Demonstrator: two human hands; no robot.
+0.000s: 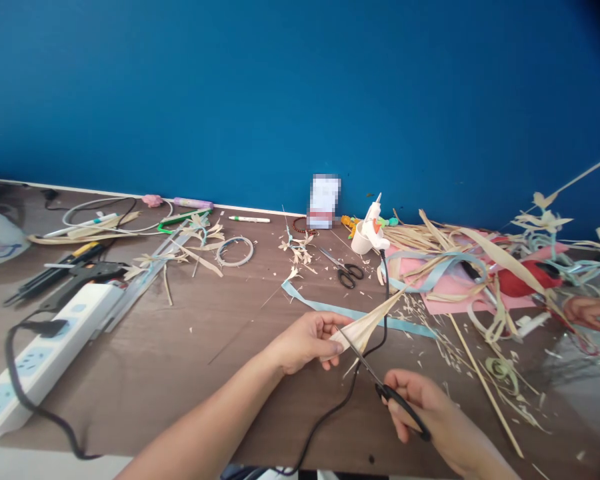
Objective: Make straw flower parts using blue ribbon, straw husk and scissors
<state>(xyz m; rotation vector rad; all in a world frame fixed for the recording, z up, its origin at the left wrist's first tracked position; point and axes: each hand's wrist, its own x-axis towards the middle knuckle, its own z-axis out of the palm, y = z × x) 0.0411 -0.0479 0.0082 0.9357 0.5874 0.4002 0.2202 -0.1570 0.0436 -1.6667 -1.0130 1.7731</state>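
Observation:
My left hand (314, 343) pinches the wide end of a pale, dry husk strip (367, 322), whose narrow tip points up and to the right. In my right hand (423, 403) is a pair of black-handled scissors (403, 408), with fingers through the loops. The blades reach up-left across the husk close to my left fingertips; whether they are cutting into it, I cannot tell. Behind the husk lies a light blue ribbon (325, 307). A black cord (347, 400) runs beneath the husk and scissors.
A white glue gun (373, 223) stands in a white cup. Another pair of scissors (347, 270) lies nearby. At left are a power strip (55, 357) and a black glue gun (83, 277). Husk strips (445, 243) pile up at right, near another person's hand (593, 312). A blue wall (280, 100) rises behind.

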